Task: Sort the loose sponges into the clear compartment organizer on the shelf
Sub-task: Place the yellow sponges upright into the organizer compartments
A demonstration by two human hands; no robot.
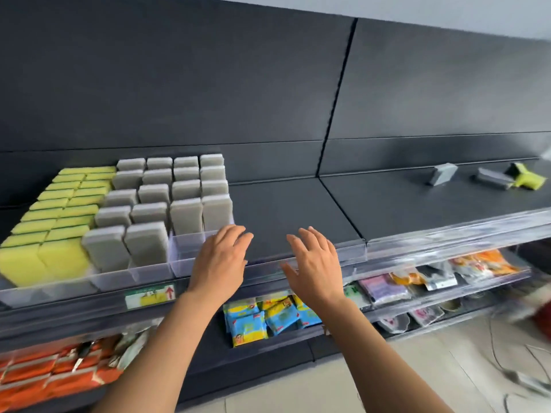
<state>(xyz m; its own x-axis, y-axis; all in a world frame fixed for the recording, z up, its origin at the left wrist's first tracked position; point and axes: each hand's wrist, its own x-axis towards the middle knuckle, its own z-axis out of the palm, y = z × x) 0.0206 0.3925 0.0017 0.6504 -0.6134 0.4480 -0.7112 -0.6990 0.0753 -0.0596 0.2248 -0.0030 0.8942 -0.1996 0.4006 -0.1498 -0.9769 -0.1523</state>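
Head view: the clear plastic compartment organizer [186, 252] at the shelf's left is mostly filled with rows of yellow rectangular sponges [44, 222] and grey rectangular sponges [167, 192]; a near compartment looks empty. Two loose grey sponges [442, 173] and a yellow-green sponge [526, 177] lie far right, unsorted. Left hand [220, 260] and right hand [317, 263] hover with fingers spread, holding nothing.
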